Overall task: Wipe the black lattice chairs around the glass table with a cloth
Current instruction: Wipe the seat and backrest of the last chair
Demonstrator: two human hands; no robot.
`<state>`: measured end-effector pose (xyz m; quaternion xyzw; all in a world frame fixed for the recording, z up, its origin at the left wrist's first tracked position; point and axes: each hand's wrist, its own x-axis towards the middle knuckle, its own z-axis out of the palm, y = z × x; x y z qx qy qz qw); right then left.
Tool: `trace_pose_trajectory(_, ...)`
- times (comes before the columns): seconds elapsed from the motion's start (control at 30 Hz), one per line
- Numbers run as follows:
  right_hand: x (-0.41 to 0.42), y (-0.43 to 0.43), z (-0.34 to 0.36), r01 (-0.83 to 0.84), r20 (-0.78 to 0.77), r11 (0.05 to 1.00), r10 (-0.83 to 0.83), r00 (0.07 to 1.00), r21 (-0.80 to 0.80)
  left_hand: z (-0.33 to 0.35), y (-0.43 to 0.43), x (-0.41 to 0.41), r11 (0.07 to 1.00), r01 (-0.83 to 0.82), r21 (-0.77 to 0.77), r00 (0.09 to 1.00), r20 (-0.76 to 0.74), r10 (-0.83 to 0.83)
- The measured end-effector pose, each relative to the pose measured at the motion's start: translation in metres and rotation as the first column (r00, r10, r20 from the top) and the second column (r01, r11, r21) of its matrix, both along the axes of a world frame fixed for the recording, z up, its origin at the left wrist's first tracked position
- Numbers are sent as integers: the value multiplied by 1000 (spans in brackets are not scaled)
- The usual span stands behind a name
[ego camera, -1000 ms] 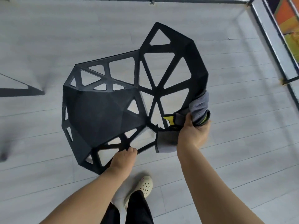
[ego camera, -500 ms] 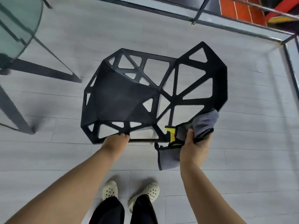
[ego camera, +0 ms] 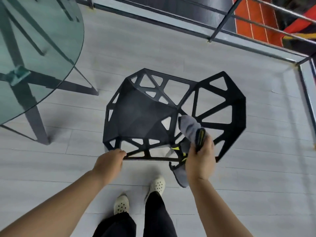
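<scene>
Black lattice chair (ego camera: pixel 147 117) on grey plank floor (ego camera: pixel 256 177), right of glass bench (ego camera: pixel 51 40). Left hand (ego camera: pixel 109 162) clamped on chair's near edge bar. Right hand (ego camera: pixel 201 159) grips bunched grey cloth (ego camera: pixel 189 128) (black-yellow trim), cloth pressed on strut between seat and backrest. Cream clogs (ego camera: pixel 157 184) below. Metal railing (ego camera: pixel 222 29) behind.

A pale grey plank floor (ego camera: pixel 153 48) filled most of the frame, its boards running roughly left to right. In the upper left stood a round glass tabletop (ego camera: pixel 51 40) on dark angled legs (ego camera: pixel 36 125) that met the floor at left centre. A black lattice chair (ego camera: pixel 142 120) stood at centre. At the bottom centre, two cream perforated clogs (ego camera: pixel 158 185) rested on the boards. A dark metal railing (ego camera: pixel 220 17) edged the floor along the top and right.
</scene>
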<state>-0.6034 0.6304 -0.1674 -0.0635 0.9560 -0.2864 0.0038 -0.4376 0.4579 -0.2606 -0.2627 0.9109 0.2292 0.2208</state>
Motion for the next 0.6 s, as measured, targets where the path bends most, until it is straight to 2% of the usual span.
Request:
trace_pose_trajectory(0.13, -46, -35, -65, -195, 173, 967, 166, 971, 165, -16, -8, -13, 991, -125, 49, 992, 42, 123)
trace_pose_trajectory(0.23, -80, -54, -126, -355, 292, 877, 264, 919, 324, -36, -13, -15, 973, -218, 72, 976, 44, 215)
trace_pose_trajectory(0.37, -105, -63, -201, -559, 496, 635, 301, 815, 533, -65, -25, -24, 929, -359, 88, 933, 37, 357)
trace_pose_trajectory(0.47, -101, -73, -235, -647, 553, 449, 338, 761, 616, -83, -36, -34, 880, -467, 89, 884, 25, 466)
trace_pose_trajectory(0.53, -95, -85, -247, -654, 566, 451, 333, 754, 607, -91, -43, -41, 853, -517, 70, 856, 25, 516)
trace_pose_trajectory(0.6, -87, -98, -253, -653, 568, 518, 339, 750, 553, -96, -49, -45, 819, -569, 72, 822, 20, 569)
